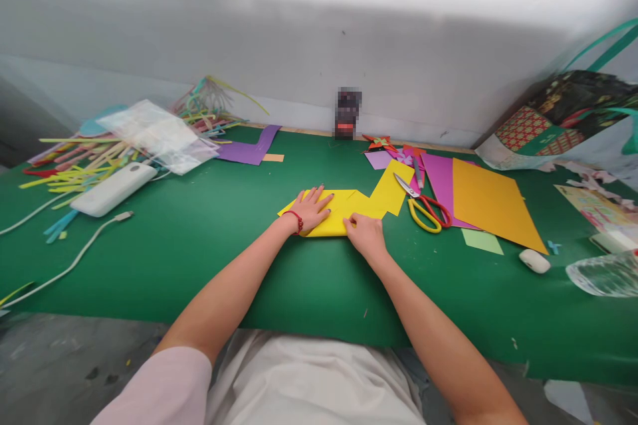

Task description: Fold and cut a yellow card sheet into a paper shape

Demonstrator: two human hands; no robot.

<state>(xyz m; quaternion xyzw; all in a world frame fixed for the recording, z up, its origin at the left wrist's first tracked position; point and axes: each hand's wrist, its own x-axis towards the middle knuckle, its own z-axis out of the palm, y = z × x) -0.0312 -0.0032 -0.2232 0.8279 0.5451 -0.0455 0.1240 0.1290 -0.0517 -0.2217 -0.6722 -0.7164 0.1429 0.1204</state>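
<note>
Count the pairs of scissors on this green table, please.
1: the scissors lie to the right of the right hand, blade tips over yellow paper. Others could be hidden under the strip pile at left.

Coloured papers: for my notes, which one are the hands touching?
The yellow paper: the left hand and right hand both touch it, while the purple paper and orange sheet lie untouched.

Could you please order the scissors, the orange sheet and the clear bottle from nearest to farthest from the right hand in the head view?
1. Scissors, to the right of the right hand.
2. Orange sheet, farther right, past the scissors.
3. Clear bottle, at the picture's right edge.
</note>
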